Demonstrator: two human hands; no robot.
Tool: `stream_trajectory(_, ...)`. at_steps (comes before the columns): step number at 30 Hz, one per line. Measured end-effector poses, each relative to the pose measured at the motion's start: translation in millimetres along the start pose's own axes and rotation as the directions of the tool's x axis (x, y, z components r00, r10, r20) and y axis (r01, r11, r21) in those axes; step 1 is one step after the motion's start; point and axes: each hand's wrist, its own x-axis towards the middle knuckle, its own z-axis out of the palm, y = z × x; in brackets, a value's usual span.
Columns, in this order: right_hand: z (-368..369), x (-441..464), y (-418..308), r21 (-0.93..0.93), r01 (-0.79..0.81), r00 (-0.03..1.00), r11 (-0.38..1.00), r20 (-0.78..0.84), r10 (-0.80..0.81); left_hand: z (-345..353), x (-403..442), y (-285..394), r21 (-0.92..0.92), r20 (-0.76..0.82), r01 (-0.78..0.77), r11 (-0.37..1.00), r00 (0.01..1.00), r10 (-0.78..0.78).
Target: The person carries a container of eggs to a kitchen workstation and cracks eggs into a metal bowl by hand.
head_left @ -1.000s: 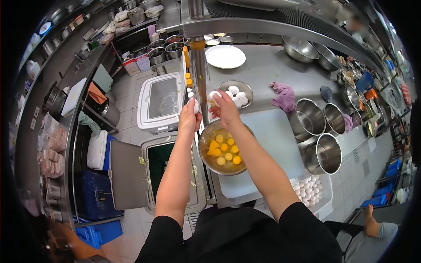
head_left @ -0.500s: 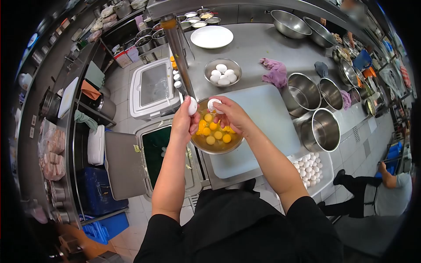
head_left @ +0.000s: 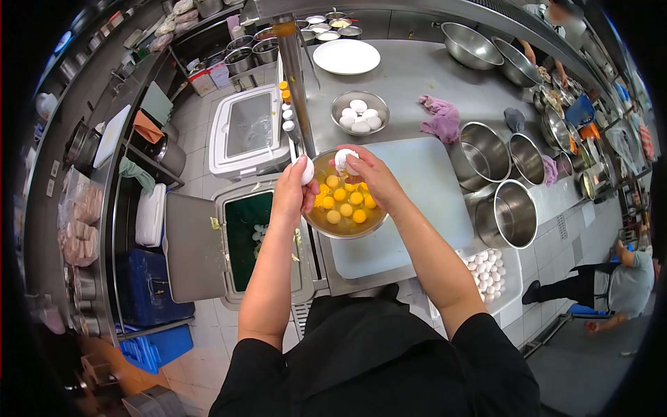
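My left hand (head_left: 290, 189) is closed around a white egg (head_left: 307, 171) at the left rim of a steel mixing bowl (head_left: 345, 235). My right hand (head_left: 372, 179) grips another white egg (head_left: 345, 160) above the same bowl, its fingers covering part of it; I cannot tell whether its shell is cracked. Below both hands, several whole yolks (head_left: 346, 210) float in clear egg white. Behind, a smaller steel bowl (head_left: 335, 109) holds several white eggs (head_left: 358, 106). The mixing bowl overlaps the left edge of a pale cutting board (head_left: 424, 201).
An open bin (head_left: 240, 215) with eggshells inside stands left of the counter. Steel pots (head_left: 507, 215) line the right side, above a tub of eggs (head_left: 514, 278). A purple cloth (head_left: 440, 119) and a white plate (head_left: 346, 55) lie farther back. Another person (head_left: 618, 285) is at right.
My right hand's egg has turned and shifted slightly. More yolks show in the mixing bowl and more shells in the bin; the smaller bowl appears to hold fewer eggs. The person at right has moved.
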Motion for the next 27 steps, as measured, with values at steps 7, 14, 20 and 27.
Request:
stream_trajectory(7, 6.7, -0.6, 0.7, 0.149, 0.012, 1.000, 0.989, 0.003, -0.013, 7.8, -6.6, -9.9, 0.078, 0.038, -0.012, 0.997, 0.999, 0.009)
stream_trajectory(14, 7.5, 2.6, 9.5, 0.293, 0.163, 0.986, 0.942, -0.061, -0.152, 19.5, -11.6, -7.8, 0.074, 0.061, -0.027, 0.997, 0.998, 0.022)
stream_trajectory(20, 5.9, 6.3, 23.6, 0.258, 0.172, 0.985, 0.951, -0.042, -0.167, 26.0, -16.0, -3.9, -0.036, 0.124, -0.099, 0.994, 0.987, 0.103)
stream_trajectory(27, 4.8, 6.6, 29.6, 0.074, 0.132, 0.991, 0.989, -0.029, -0.130, 20.3, -15.5, -4.4, -0.039, 0.081, -0.074, 0.996, 0.994, 0.077)
